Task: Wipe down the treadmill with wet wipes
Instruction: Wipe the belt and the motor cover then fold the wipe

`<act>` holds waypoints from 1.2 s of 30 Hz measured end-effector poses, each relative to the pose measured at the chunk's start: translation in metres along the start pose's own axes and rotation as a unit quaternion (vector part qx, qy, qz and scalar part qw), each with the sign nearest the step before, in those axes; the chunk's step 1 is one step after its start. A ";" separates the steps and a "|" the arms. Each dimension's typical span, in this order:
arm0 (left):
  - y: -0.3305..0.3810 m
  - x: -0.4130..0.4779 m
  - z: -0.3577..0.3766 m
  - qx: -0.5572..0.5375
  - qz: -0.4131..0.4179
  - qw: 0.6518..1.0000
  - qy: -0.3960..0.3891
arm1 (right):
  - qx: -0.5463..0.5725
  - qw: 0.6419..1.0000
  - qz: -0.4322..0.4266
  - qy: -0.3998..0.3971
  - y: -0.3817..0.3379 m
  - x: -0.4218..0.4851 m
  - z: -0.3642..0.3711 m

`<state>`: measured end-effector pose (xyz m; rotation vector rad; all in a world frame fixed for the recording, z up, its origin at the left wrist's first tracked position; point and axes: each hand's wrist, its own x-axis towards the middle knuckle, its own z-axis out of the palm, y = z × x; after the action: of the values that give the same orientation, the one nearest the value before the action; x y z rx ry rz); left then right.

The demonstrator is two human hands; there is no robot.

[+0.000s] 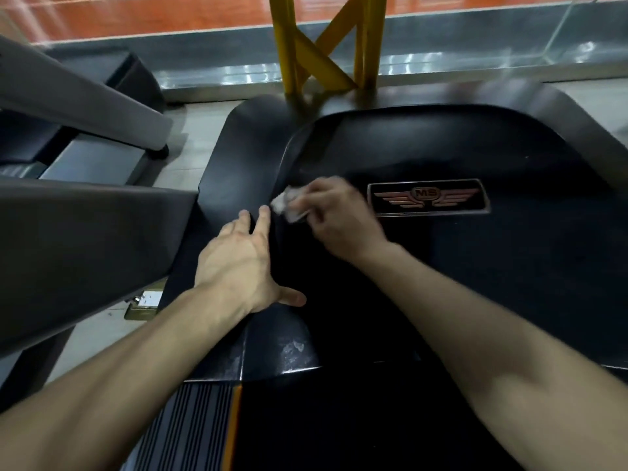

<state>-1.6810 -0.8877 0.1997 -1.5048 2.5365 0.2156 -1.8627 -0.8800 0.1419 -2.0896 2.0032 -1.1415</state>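
2 bare hands work on the treadmill's black motor cover [424, 147], which fills the view centre. Right hand [339, 220] has its fingers curled round a crumpled wet wipe [283, 205], which looks pressed on the cover's left seam. Left hand [236, 263] lies flat, fingers straight, bracing at 7 o'clock of the wipe. Use firm overlapping strokes along the seam and refold for a clean face. Dusty smear [292, 351] at 6 o'clock looks unwiped. MS badge [428, 198] at 3 o'clock has raised edges that may snag. Yellow frame [323, 45] at 12 and neighbouring machine [85, 239] at 9 crowd the reach.
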 end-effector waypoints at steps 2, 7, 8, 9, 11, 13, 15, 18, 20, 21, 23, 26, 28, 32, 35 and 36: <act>-0.004 -0.002 0.004 -0.009 0.006 1.000 0.006 | 0.030 0.997 -0.040 -0.054 -0.009 -0.004 0.004; -0.002 0.001 0.007 -0.008 0.005 1.000 0.005 | -0.137 0.978 0.152 0.048 0.068 0.068 -0.023; -0.001 0.000 0.008 -0.009 0.003 1.000 0.008 | -0.135 0.970 0.191 0.063 0.068 0.075 -0.023; -0.003 -0.001 0.007 -0.007 0.002 1.000 0.014 | -0.127 0.975 0.178 0.046 0.057 0.076 -0.020; -0.005 -0.002 0.008 -0.006 0.003 1.000 0.021 | -0.079 0.995 0.058 -0.017 0.024 0.050 -0.013; -0.007 -0.001 0.011 -0.007 0.002 1.000 0.027 | 0.009 0.996 -0.063 -0.067 0.002 0.010 -0.012; -0.006 0.001 0.011 -0.008 0.001 1.000 0.028 | 0.017 0.990 -0.081 -0.116 0.005 0.005 -0.014; -0.005 0.002 0.012 -0.007 -0.002 1.000 0.019 | -0.082 0.996 -0.003 -0.028 0.036 0.064 -0.021; -0.006 0.001 0.012 -0.010 -0.005 1.000 0.020 | -0.110 0.985 0.124 0.038 0.043 0.092 -0.019; -0.007 0.000 0.012 -0.012 -0.006 1.000 0.025 | -0.114 0.981 0.152 0.039 0.036 0.095 -0.013; -0.009 0.001 0.013 -0.017 -0.006 0.999 0.031 | -0.076 0.993 0.090 0.010 0.010 0.072 0.006; -0.008 0.000 0.013 -0.022 -0.011 0.999 0.034 | 0.068 0.995 -0.033 -0.067 -0.017 0.010 0.006; -0.007 0.001 0.013 -0.023 -0.011 0.999 0.035 | 0.033 0.992 -0.072 -0.097 -0.002 0.014 -0.008; -0.007 0.000 0.012 -0.014 -0.012 0.999 0.026 | -0.101 0.985 0.138 0.031 0.044 0.078 -0.025; -0.006 0.000 0.012 -0.023 -0.018 0.999 0.023 | -0.079 0.988 0.130 0.005 0.015 0.068 -0.005; -0.007 0.001 0.012 -0.026 -0.017 0.999 0.021 | -0.057 0.995 0.086 -0.007 0.001 0.049 0.002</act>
<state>-1.6747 -0.8892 0.1878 -1.5858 2.5558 0.2502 -1.8672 -0.9236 0.1637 -1.9192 2.2393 -1.0053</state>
